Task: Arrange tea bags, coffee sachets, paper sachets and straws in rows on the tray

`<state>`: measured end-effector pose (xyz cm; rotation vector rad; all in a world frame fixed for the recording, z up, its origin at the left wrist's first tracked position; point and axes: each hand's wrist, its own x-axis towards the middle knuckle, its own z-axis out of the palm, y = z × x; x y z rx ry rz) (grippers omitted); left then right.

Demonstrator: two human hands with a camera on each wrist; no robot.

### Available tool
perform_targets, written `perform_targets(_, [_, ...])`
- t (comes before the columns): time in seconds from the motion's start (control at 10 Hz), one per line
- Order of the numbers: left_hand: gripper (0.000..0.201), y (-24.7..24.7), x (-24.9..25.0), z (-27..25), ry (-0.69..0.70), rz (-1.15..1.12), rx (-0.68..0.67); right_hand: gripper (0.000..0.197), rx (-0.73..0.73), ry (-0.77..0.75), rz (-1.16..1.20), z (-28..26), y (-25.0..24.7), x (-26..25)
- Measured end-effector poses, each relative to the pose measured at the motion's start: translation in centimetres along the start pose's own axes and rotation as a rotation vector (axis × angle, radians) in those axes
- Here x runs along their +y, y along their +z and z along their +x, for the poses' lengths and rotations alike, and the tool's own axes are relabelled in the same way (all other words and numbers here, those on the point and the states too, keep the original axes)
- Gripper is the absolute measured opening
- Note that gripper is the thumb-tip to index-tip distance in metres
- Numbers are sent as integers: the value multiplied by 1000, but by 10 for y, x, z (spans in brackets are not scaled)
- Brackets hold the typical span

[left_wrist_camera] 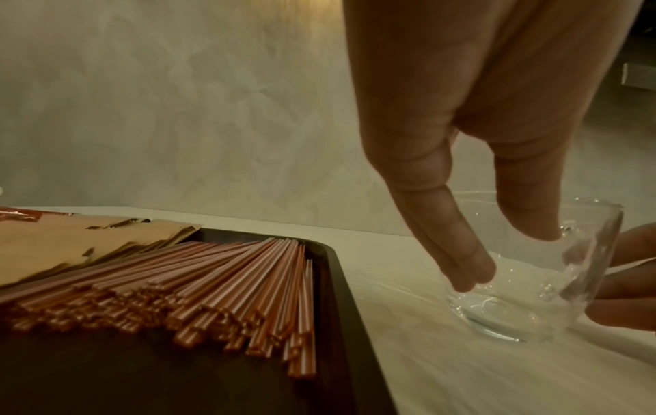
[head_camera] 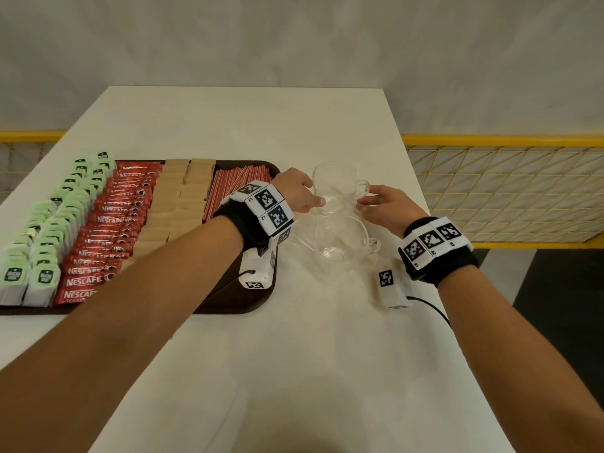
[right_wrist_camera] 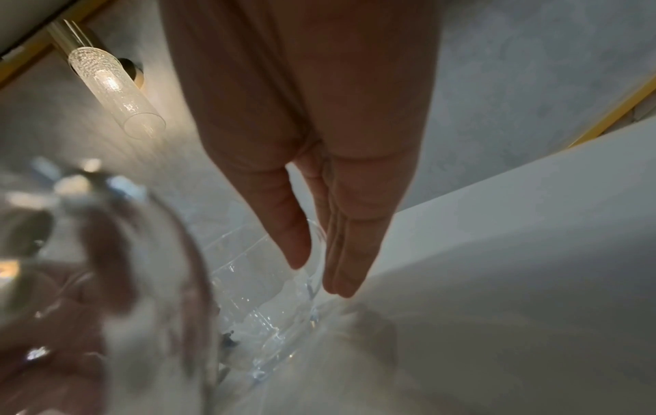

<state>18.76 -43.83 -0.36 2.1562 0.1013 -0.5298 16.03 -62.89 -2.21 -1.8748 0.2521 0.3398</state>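
Observation:
The dark brown tray (head_camera: 242,299) carries rows of green tea bags (head_camera: 49,230), red coffee sachets (head_camera: 111,223), brown paper sachets (head_camera: 176,204) and red straws (head_camera: 235,188). Right of the tray stand two clear glass cups. At the far cup (head_camera: 336,184), my left hand (head_camera: 315,194) lays its fingers against the left wall, thumb at the rim. My right hand (head_camera: 366,199) pinches that cup's handle. In the left wrist view the left hand (left_wrist_camera: 504,252) holds the cup (left_wrist_camera: 515,317) beside the straws (left_wrist_camera: 213,275). My right hand (right_wrist_camera: 319,269) has thumb and fingers either side of the glass handle (right_wrist_camera: 312,269).
The near glass cup (head_camera: 340,243) stands just in front of the far one, between my wrists. The white table (head_camera: 294,371) ends close on the right, where a yellow mesh railing (head_camera: 490,191) runs. A grey wall stands behind.

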Motion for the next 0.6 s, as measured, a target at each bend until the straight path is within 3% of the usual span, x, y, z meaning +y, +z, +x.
perform_targets(0.2, [64,0,1,-2,-1,13,3,50,-2,5,13,1,0,1])
perform_targets(0.4, [70,-6,2,-6,-26,1,9,64,81,37,20,1,-6,2])
perform_targets(0.6, [56,-22,9,-29,64,-179,97,59,171,-65,8,-10,-19,-9])
